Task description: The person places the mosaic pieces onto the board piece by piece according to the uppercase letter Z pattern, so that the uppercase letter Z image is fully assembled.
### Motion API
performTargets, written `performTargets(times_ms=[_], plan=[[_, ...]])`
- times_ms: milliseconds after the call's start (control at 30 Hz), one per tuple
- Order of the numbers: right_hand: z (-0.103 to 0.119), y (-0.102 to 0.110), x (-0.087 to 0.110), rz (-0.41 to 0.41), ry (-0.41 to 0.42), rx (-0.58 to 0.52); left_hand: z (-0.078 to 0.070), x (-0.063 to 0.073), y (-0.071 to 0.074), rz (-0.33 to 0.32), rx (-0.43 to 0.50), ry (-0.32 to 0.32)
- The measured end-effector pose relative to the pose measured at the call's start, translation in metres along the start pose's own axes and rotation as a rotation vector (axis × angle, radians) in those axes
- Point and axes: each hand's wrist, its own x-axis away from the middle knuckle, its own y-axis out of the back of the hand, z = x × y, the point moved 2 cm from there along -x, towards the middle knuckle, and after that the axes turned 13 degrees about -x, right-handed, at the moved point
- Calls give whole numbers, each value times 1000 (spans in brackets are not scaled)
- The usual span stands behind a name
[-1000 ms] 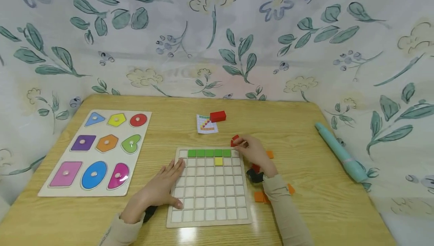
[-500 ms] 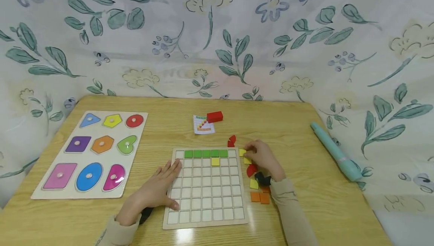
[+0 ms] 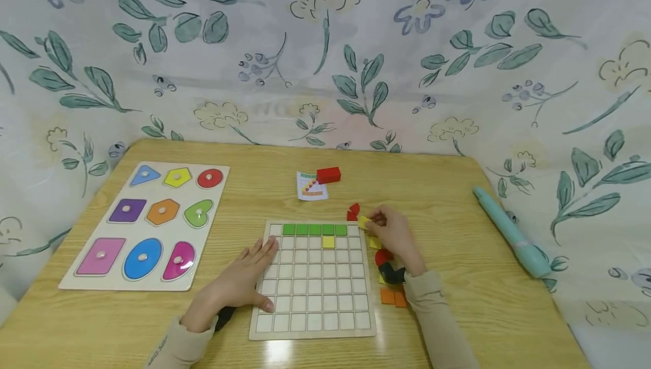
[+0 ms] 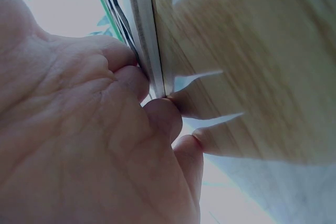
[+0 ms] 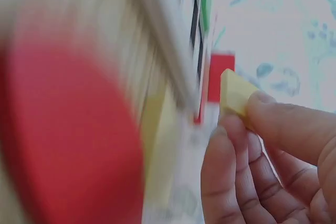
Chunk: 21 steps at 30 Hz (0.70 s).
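Note:
A wooden grid board (image 3: 315, 287) lies on the table, with a row of green tiles (image 3: 315, 229) along its top and one yellow tile (image 3: 329, 242) below them. My left hand (image 3: 239, 281) rests along the board's left edge with fingers spread; in the left wrist view its fingertips touch that edge. Between thumb and fingers, my right hand (image 3: 391, 233) pinches a yellow square tile (image 5: 236, 92) near the board's top right corner. Red pieces (image 3: 352, 212) lie just beyond that corner. Another yellow tile (image 3: 375, 242) and a red piece (image 3: 382, 256) lie beside the hand.
Orange tiles (image 3: 394, 297) lie right of the board. Behind it are a small pattern card (image 3: 312, 191) and a red block (image 3: 328, 175). A shape puzzle board (image 3: 137, 230) occupies the left side, and a teal tube-like object (image 3: 511, 232) lies at the right edge.
My right hand has moved from the red pieces to the yellow tiles and now holds one, lifted slightly away from the others. The left hand stays on the board's edge.

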Motion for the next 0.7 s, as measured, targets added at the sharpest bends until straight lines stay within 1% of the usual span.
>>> performTargets(times_ms=[100, 200, 333, 433, 500, 700], plan=[[8, -16, 3, 66, 11, -39, 0, 0, 0, -3, -10, -14], [20, -35, 8, 163, 31, -68, 0, 0, 0, -2, -19, -14], [32, -58, 13, 273, 81, -54, -1, -2, 1, -4, -20, -7], [37, -69, 17, 314, 102, -15, -2, -2, 1, -2, -12, -4], [38, -73, 19, 336, 102, 1, -2, -2, 2, 2, -10, -2], [41, -81, 24, 390, 114, 30, -2, -2, 2, 12, -7, 11]])
